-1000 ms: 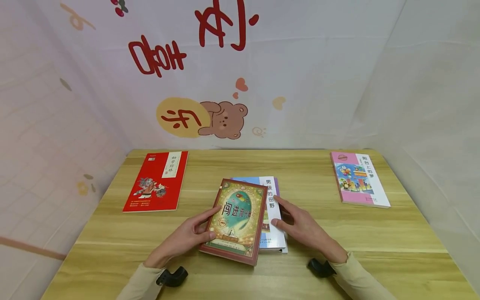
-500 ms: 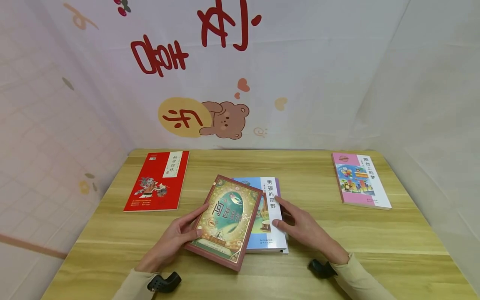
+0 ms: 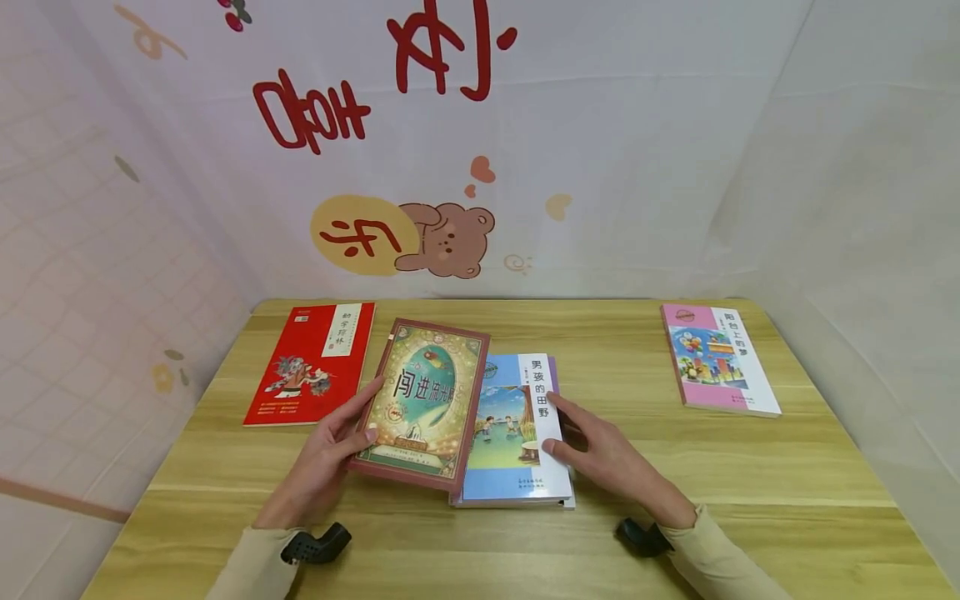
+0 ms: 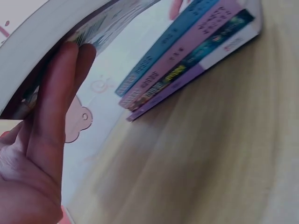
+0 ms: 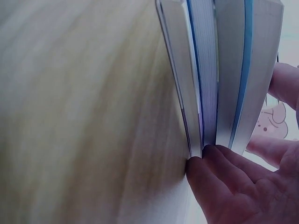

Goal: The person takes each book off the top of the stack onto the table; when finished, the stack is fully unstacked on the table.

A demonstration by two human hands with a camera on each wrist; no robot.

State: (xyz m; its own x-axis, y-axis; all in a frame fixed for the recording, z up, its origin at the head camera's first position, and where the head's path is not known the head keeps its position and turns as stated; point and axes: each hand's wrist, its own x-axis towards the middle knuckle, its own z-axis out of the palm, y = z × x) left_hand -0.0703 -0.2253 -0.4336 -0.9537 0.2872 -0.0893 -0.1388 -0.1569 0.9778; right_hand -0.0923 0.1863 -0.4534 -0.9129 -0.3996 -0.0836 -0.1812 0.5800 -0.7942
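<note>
My left hand (image 3: pixel 327 454) grips a hardback book (image 3: pixel 420 400) with a maroon border and a gold and green cover, thumb on the cover and fingers beneath. The left wrist view shows this book raised over the table, with the fingers (image 4: pixel 56 98) under it. Beside it lies a stack of several books topped by a blue and white book (image 3: pixel 517 442); the held book overlaps its left edge in the head view. Their coloured spines (image 4: pixel 182 51) face left. My right hand (image 3: pixel 607 450) rests at the stack's right side, its fingertips (image 5: pixel 212 151) against the page edges.
A red book (image 3: pixel 311 367) lies flat at the table's back left. At the back right lies a pink and white book (image 3: pixel 716 358). White cloth walls (image 3: pixel 630 150) with printed characters and a bear enclose the wooden table (image 3: pixel 675 533) on three sides.
My left hand has carried the maroon-bordered book leftward and away from me, off most of the stack, uncovering more of the blue and white cover. The right hand stays at the stack.
</note>
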